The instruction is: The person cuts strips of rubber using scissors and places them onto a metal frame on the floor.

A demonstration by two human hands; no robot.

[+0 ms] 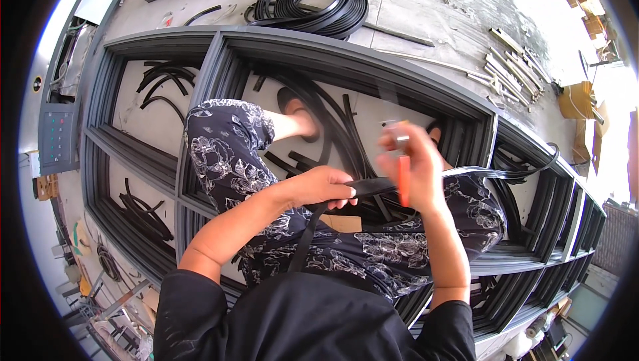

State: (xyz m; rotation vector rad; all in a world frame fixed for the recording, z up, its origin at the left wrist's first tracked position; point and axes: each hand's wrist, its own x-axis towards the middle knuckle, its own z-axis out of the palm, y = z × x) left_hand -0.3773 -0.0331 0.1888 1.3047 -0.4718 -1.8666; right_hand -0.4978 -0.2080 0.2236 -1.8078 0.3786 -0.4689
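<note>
My left hand (323, 186) is closed around a flat black rubber strip (373, 186), with thumb and fingers pinching it in front of my lap. One length of the strip hangs from that hand toward my shirt. Its other side runs rightward behind my right hand and on as a shiny length (496, 173) over the frame. Blurred by motion, my right hand (416, 161) is closed on an orange-handled tool (403, 180). A metallic part shows near the fingers, but the tool's kind is unclear. Whether this hand touches the strip is hidden.
Stacked dark grey window-type frames (206, 88) surround my legs, with black strip offcuts (163, 81) inside their openings. A coil of black rubber strip (343, 5) lies beyond them. Pale metal bars (512, 71) are scattered at the far right, and a control panel (58, 141) stands at left.
</note>
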